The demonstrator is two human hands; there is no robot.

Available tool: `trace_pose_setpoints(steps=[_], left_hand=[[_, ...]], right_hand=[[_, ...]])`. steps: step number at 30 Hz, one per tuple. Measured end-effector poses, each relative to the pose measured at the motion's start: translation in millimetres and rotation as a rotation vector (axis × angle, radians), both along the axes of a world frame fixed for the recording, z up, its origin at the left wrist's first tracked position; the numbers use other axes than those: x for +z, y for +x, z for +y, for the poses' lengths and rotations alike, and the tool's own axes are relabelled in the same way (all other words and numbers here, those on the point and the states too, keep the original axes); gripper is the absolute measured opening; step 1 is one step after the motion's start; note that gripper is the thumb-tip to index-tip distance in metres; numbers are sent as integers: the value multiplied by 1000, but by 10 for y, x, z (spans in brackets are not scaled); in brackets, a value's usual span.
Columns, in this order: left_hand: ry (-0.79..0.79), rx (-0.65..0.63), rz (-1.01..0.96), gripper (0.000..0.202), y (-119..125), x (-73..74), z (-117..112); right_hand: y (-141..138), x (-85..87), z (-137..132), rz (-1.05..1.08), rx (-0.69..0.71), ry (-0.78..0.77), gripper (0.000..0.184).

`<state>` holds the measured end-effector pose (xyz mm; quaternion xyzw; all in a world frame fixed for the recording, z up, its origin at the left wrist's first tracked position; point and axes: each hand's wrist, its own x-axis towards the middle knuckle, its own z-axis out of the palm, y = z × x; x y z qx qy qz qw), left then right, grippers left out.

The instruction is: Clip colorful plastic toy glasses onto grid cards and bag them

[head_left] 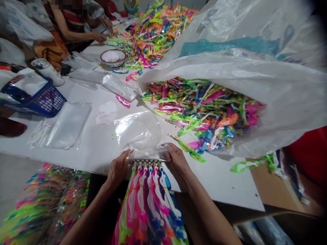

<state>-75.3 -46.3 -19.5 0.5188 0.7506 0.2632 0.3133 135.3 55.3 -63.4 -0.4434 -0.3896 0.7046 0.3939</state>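
A clear plastic bag (139,131) lies on the white table in front of me, its near edge pulled wide between my hands. My left hand (119,167) pinches the left corner of that edge, and my right hand (177,160) grips the right corner. Just below the bag's edge, a dark strip (146,162) holds a row of metallic-looking ends. From it a bundle of pink, white, blue and green plastic pieces (149,200) hangs toward my lap. To the right of the bag lies a green glasses-shaped piece (191,151).
A large whitish sack (288,98) lies at right, spilling colourful pieces (201,105). Flat clear bags (70,126) and a blue basket (49,100) are at left. Further back are a bowl (113,58), a bright heap (155,30) and another person's hands (99,36). Bundles (51,194) lie lower left.
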Motion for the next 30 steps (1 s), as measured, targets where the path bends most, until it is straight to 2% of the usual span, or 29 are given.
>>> trace_pose_setpoints(steps=[2, 5, 8, 10, 12, 14, 17, 22, 27, 30], left_hand=[[-37, 5, -44, 41, 7, 24, -35], [-85, -28, -118, 40, 11, 44, -165], [-108, -149, -145, 39, 14, 15, -352], [-75, -242, -133, 38, 7, -39, -478], [31, -344, -108, 42, -15, -115, -585], [143, -450, -76, 55, -46, -201, -664], [203, -533, -41, 72, -72, -306, -717], [260, -546, -82, 69, -23, -323, -705], [229, -535, -119, 74, 21, -162, -673], [309, -502, -71, 69, 9, -74, -613]], right_hand=[[79, 6, -63, -88, 66, 62, 22], [288, 74, -245, -308, 176, 232, 21], [525, 126, -525, -466, 324, 413, 21], [627, 109, -729, -530, 374, 524, 21], [659, 53, -903, -593, 335, 678, 22], [637, -19, -1019, -652, 272, 848, 30], [574, -83, -1084, -706, 266, 1019, 45], [494, 16, -1098, -712, 281, 1037, 50], [406, 223, -1061, -706, 245, 1074, 46], [318, 332, -933, -738, 209, 1123, 44]])
